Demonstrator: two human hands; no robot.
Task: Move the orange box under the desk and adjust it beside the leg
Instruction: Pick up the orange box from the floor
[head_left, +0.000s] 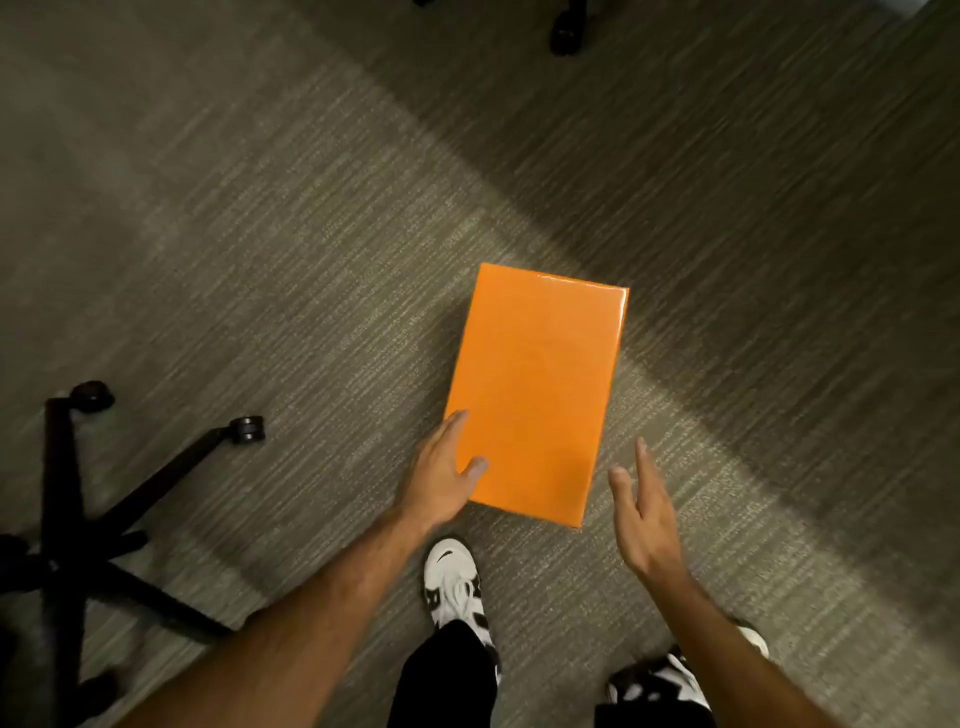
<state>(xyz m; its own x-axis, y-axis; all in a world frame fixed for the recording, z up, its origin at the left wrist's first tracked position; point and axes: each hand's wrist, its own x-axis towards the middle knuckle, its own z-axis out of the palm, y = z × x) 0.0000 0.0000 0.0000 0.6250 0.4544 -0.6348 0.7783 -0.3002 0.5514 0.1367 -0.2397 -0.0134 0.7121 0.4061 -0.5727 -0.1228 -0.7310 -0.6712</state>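
where the frame begins at nine o'clock, the black star-shaped base of a wheeled office chair (78, 519) stands on the grey-green ribbed carpet (260, 234), well apart from everything else; moving toward the centre, the left hand (441, 478) lies spread against the near left corner of the flat rectangular glossy orange box (535, 389), thumb resting on its top, fingers along its left edge, not closed around it; the box lies flat on the carpet at the centre, its long side running toward twelve o'clock, just beyond a white-and-black sneaker (454, 587); at four o'clock from the box the right hand (644, 514) hovers open, fingers apart, just beside the box's near right corner without touching it
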